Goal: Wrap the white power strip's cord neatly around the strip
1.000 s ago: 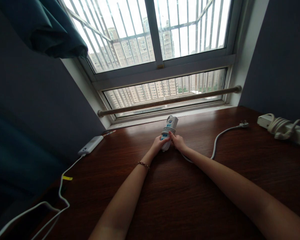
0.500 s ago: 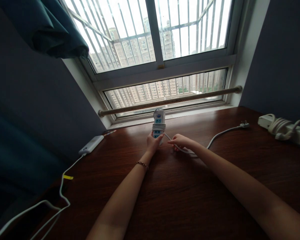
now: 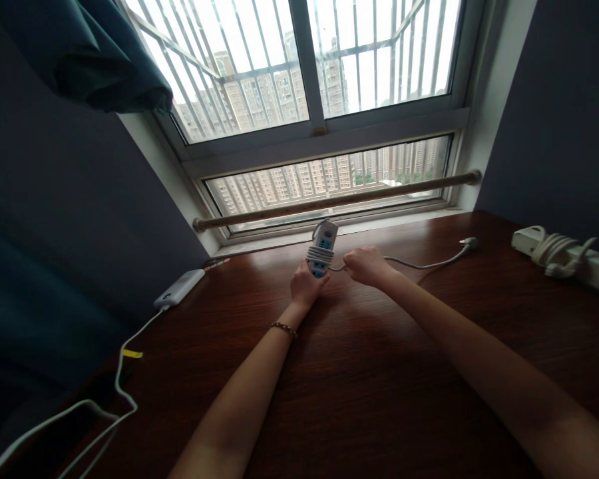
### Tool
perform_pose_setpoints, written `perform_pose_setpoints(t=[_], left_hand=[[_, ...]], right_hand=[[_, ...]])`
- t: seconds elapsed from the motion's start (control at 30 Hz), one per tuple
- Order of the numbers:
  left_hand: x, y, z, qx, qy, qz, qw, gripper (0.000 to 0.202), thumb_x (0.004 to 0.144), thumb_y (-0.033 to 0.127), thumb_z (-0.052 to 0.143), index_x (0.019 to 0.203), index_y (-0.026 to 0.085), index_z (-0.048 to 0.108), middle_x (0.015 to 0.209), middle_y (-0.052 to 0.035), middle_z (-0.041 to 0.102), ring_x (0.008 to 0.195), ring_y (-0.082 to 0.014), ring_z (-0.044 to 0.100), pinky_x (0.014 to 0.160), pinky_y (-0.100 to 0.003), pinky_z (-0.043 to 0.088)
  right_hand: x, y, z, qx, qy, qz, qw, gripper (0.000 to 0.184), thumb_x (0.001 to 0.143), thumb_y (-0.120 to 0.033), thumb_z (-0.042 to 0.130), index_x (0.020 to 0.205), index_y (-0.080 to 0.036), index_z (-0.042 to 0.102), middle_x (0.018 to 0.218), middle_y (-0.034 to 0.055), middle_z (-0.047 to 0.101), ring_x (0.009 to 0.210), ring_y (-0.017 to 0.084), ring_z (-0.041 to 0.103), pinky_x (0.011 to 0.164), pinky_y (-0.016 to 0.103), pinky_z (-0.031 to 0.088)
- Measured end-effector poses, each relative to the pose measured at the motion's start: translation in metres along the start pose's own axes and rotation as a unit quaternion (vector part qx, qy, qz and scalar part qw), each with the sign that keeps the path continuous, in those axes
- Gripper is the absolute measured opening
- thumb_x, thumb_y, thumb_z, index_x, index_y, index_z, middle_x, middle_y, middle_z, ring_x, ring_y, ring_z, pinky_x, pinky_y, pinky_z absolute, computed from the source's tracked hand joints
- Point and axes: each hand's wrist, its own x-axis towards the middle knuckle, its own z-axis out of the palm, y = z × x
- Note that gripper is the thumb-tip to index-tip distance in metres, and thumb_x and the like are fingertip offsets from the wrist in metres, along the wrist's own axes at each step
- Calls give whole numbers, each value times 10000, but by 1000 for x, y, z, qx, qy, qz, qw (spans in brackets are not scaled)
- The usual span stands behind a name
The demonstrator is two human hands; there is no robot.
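My left hand grips the lower end of a white power strip with blue sockets, holding it upright above the dark wooden table. Several turns of its white cord wrap the strip's middle. My right hand is closed on the cord just right of the strip. From there the cord runs taut to the right and ends in a plug lying on the table. A thin bracelet circles my left wrist.
A white power bank with a white cable lies at the table's left edge. Another white power strip wrapped in its cord rests at the far right. A wooden rod runs along the window behind. Dark curtain hangs at upper left.
My right hand has lifted off the table and pulled the cord taut beside the strip. The plug end slid left along the table. The strip tilted slightly and rose.
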Motion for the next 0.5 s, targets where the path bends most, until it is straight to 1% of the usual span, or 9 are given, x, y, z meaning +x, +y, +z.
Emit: perform_pose_setpoints(t=[0.17, 0.27, 0.33, 0.4, 0.5], left_hand=[[-5, 12, -3, 90, -32, 84, 992, 610, 707, 455, 585, 1200, 131, 432, 926, -143, 605, 745, -280, 590, 605, -324, 391], [-8, 23, -4, 132, -46, 147, 979, 615, 728, 382, 580, 1252, 108, 411, 948, -163, 590, 767, -288, 570, 622, -343, 386], [-11, 31, -5, 152, -48, 190, 969, 514, 786, 314, 521, 1260, 141, 424, 950, -157, 587, 802, -288, 553, 662, -369, 381], [-12, 38, -8, 167, -41, 227, 959, 378, 854, 245, 414, 1223, 194, 475, 944, -139, 590, 841, -284, 537, 719, -407, 367], [-14, 44, -13, 178, -24, 272, 945, 337, 895, 220, 324, 1169, 217, 521, 943, -127, 594, 884, -291, 518, 799, -475, 330]], right_hand=[[-1, 3, 0, -45, 30, -75, 996, 208, 826, -247, 486, 865, -117, 643, 913, 160, 636, 884, 291, 595, 735, 371, 429], [-1, 3, 2, -52, 30, -111, 992, 192, 815, -231, 494, 807, -120, 651, 887, 163, 646, 848, 304, 609, 701, 341, 425], [-2, 2, 3, -51, 31, -124, 991, 178, 816, -223, 497, 835, -124, 643, 880, 157, 649, 832, 293, 616, 684, 321, 425], [-3, 1, 4, -46, 37, -125, 990, 179, 816, -248, 518, 895, -127, 624, 878, 152, 650, 827, 283, 619, 680, 306, 423], [-3, 2, 2, -37, 51, -111, 992, 280, 783, -354, 587, 923, -112, 594, 861, 162, 646, 810, 296, 618, 669, 304, 418]])
